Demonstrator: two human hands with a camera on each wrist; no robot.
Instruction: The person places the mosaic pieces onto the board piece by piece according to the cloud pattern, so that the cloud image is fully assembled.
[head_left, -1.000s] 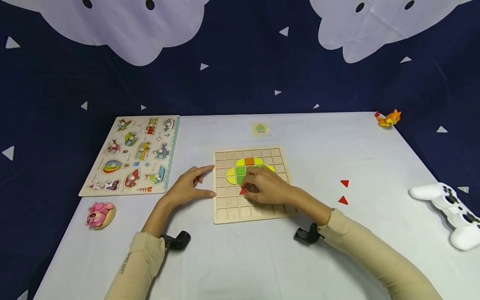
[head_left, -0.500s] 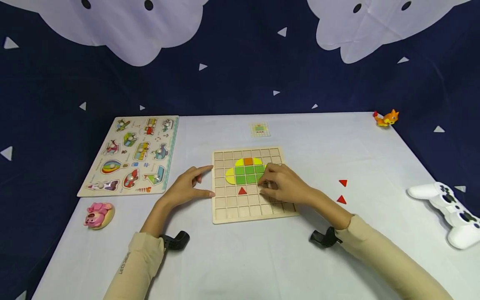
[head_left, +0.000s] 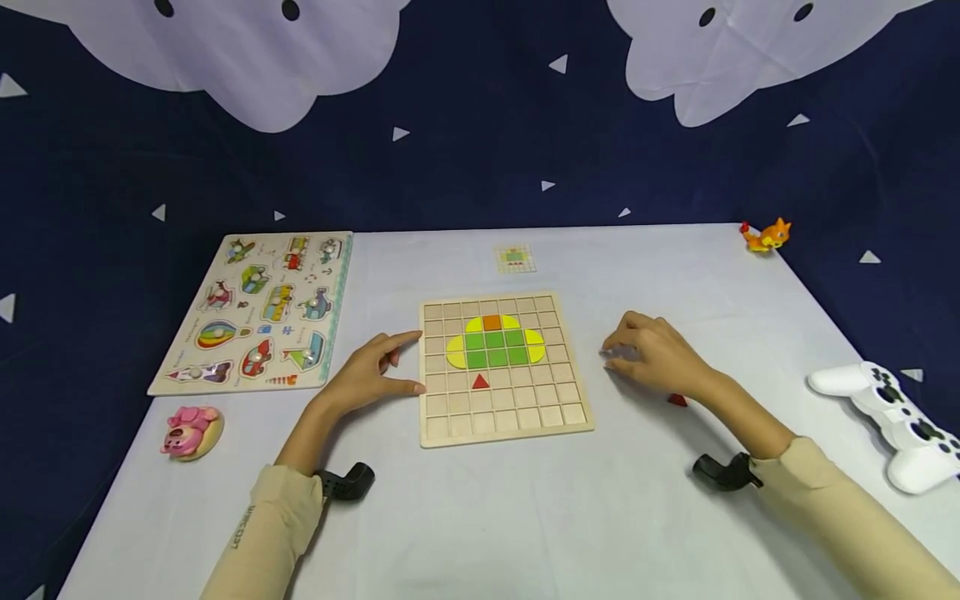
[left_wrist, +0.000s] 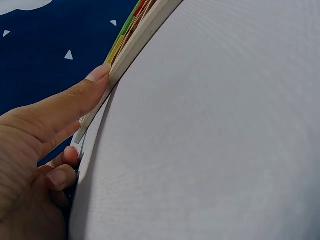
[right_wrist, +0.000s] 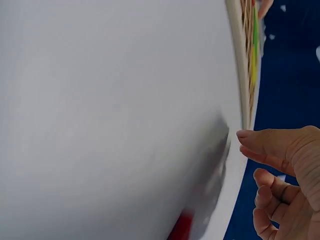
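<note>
A square wooden grid board (head_left: 459, 406) lies mid-table, holding green squares (head_left: 496, 349), yellow rounded pieces (head_left: 456, 352), an orange square (head_left: 491, 322) and one red triangle (head_left: 480, 382). My left hand (head_left: 367, 371) touches the board's left edge with outstretched thumb and index finger; its other fingers are bent, as the left wrist view shows. Right of the board my right hand (head_left: 656, 354) hovers over the tablecloth, thumb and fingers loosely bent, nothing between them. A loose red triangle (head_left: 677, 400) shows beside my right wrist; the other one is hidden behind the hand.
A small pattern card (head_left: 515, 258) lies behind the board. At left are a vehicle peg puzzle (head_left: 255, 312) and a pink bear toy (head_left: 192, 432). A white game controller (head_left: 892, 425) lies at right, an orange fox-like figure (head_left: 768, 237) at the back right corner.
My right hand has left the board and moved right, toward the loose red triangles. The red triangle on the board has come into full view. My left hand has stayed at the board's edge.
</note>
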